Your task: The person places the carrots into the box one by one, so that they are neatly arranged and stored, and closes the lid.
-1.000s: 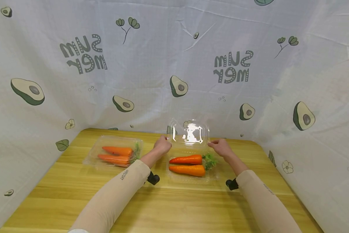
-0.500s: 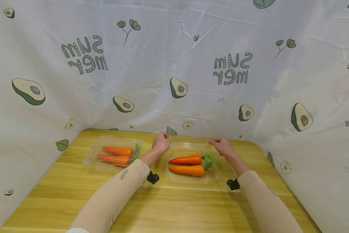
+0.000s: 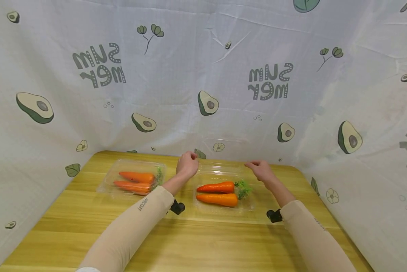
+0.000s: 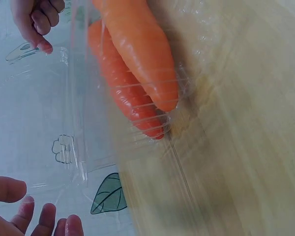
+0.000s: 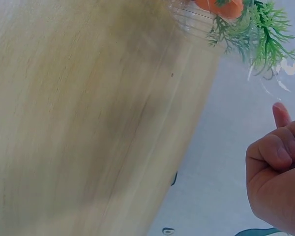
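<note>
A clear plastic clamshell box (image 3: 207,210) stands upright on the table with two orange carrots (image 3: 217,199) in its base, green tops to the right. Its see-through lid (image 4: 32,113) leans back towards the patterned cloth. The left hand (image 3: 187,165) is at the lid's left edge; in the left wrist view its thumb and forefinger pinch close at the rim, the other fingers loose. At the opposite corner the right hand (image 3: 262,172) pinches the edge between forefinger and thumb, its other fingers curled. The exact contact is hard to make out through the clear plastic.
A second clear clamshell box (image 3: 105,185), shut over two carrots, stands on the left of the wooden table (image 3: 203,241). White cloth (image 3: 176,75) printed with avocados hangs behind and at both sides. Each wrist carries a black camera mount (image 3: 177,207).
The lid has tipped further back towards the cloth, and its bright glare is gone. Both hands have moved slightly back with it. The carrots and the left box stay put.
</note>
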`<state>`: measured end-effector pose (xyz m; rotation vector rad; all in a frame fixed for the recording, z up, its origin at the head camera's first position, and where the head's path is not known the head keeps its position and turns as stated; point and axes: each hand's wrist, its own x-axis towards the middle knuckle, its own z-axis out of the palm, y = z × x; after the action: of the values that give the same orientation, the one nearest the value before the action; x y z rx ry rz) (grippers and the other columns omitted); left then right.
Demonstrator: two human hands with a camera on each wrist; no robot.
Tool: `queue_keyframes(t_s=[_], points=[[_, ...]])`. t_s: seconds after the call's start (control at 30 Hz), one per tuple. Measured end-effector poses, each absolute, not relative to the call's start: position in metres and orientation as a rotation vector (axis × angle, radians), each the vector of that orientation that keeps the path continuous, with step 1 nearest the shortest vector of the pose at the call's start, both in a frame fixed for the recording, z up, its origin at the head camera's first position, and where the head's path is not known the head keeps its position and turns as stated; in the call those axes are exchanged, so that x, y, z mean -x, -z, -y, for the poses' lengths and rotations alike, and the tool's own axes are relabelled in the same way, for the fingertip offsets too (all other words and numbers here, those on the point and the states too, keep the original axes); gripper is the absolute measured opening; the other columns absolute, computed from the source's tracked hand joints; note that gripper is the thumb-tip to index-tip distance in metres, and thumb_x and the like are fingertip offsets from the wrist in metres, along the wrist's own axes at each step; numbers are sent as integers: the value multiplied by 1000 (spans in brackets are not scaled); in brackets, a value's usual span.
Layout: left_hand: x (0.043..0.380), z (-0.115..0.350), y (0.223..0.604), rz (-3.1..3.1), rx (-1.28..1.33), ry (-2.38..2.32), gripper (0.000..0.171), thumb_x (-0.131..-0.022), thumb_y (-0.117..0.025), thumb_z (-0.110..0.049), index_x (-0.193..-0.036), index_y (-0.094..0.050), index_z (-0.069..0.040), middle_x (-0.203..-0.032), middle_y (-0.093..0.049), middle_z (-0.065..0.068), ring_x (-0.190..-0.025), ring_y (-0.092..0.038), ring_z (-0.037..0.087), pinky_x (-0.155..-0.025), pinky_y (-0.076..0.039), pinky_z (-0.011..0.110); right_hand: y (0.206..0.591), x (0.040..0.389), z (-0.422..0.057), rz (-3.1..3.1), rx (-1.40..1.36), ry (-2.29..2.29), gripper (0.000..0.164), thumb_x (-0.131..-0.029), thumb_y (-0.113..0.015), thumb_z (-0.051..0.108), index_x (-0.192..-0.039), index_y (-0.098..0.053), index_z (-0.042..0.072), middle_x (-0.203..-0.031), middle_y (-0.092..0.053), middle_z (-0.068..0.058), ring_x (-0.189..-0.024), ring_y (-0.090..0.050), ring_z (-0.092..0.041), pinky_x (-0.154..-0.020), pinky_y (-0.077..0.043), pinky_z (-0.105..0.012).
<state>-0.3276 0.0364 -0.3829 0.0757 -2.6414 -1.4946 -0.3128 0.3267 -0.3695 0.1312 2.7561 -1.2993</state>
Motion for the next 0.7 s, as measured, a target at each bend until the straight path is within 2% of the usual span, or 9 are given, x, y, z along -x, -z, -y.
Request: queue_keyframes(t_s=[0.03,0.13,0.2,0.27,0.33,0.43,0.57,0.7], points=[[327,-36,382,2635,-74,1494,21,-100,-57,-16,-118,-67,-11,-119,-66,8,-108,-62,28,-94,-51,43,369,313,-327,-2755,-130,1302,54,-106,-51,36,-141,-53,-4,-148,-46,-27,-115,-47,-36,-91,-48,-46],[326,-36,380,2620,-69,1491,20,-102,-56,-18,-117,-67,-11,-116,-67,8,-106,-62,28,-92,-51,43,368,313,-329,-2765,-118,1310,52,-105,-51,36,-140,-56,-3,-143,-50,-26,-92,-51,-28,-75,-49,-37],[324,-35,378,2611,-62,1485,19,-102,-56,-19,-115,-68,-11,-114,-67,7,-102,-62,27,-90,-52,42,368,312,-330,-2781,-107,1309,51,-105,-52,36,-138,-58,-3,-137,-54,-23,-79,-45,-21,-64,-42,-32],[323,-35,377,2605,-56,1480,19,-103,-56,-20,-114,-68,-11,-112,-68,7,-99,-62,27,-88,-52,42,367,311,-331,-2790,-100,1314,49,-105,-52,35,-137,-59,-2,-121,-58,-20,-67,-35,-17,-56,-34,-29],[321,-34,375,2597,-45,1479,19,-103,-56,-20,-114,-68,-10,-111,-68,7,-96,-62,26,-86,-52,42,366,310,-331,-2796,-98,1311,50,-105,-52,36,-137,-59,-2,-107,-57,-18,-66,-36,-16,-56,-34,-29],[318,-33,373,2590,-32,1477,21,-103,-56,-21,-116,-69,-10,-111,-68,6,-95,-61,26,-85,-52,41,365,308,-332,-2795,-98,1318,50,-105,-53,36,-138,-59,-1,-101,-53,-17,-62,-34,-16,-56,-34,-29],[314,-32,371,2576,-10,1479,22,-103,-56,-21,-116,-70,-10,-112,-68,6,-94,-61,25,-82,-52,41,364,305,-333,-2808,-87,1303,52,-105,-53,37,-139,-57,-1,-125,-56,-22,-75,-41,-19,-63,-39,-31],[309,-30,371,2560,10,1466,21,-102,-57,-21,-114,-71,-12,-114,-69,4,-93,-61,24,-78,-51,39,364,303,-333,-2818,-72,1292,52,-105,-53,38,-138,-59,-2,-126,-56,-25,-80,-42,-22,-65,-40,-33]])
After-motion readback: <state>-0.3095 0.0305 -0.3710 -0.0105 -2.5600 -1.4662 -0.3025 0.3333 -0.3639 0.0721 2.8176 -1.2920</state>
